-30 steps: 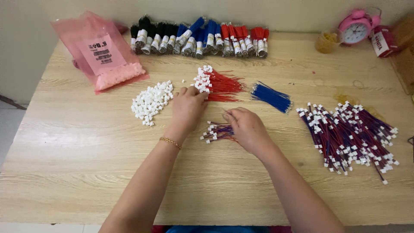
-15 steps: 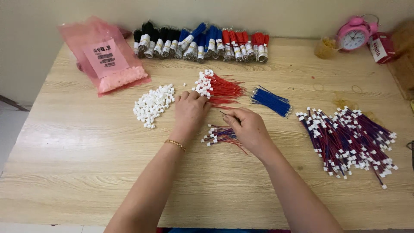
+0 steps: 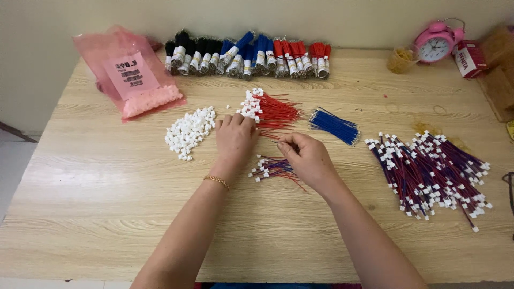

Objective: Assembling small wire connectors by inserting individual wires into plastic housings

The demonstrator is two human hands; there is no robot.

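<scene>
My left hand [image 3: 234,138] lies palm down, fingertips on the white connector ends of a fan of red wires [image 3: 270,110]. My right hand [image 3: 307,158] sits just right of it, thumb and forefinger pinched together on what looks like a thin wire near the red ones. Under and left of the right hand lies a small bundle of red-and-blue wires with white plugs [image 3: 270,168]. A heap of loose white connectors [image 3: 189,131] lies left of my left hand. A bunch of bare blue wires [image 3: 334,124] lies to the right.
A large pile of finished red-and-blue wires with plugs [image 3: 432,172] fills the right side. Bundled black, blue and red wires [image 3: 249,53] line the back edge. A pink bag of connectors [image 3: 130,73] lies back left; a pink alarm clock [image 3: 435,43] and boxes stand back right.
My left hand stays at the red wires' plugs. My right hand has lifted off the small bundle and moved up toward the red wires, fingers pinched.
</scene>
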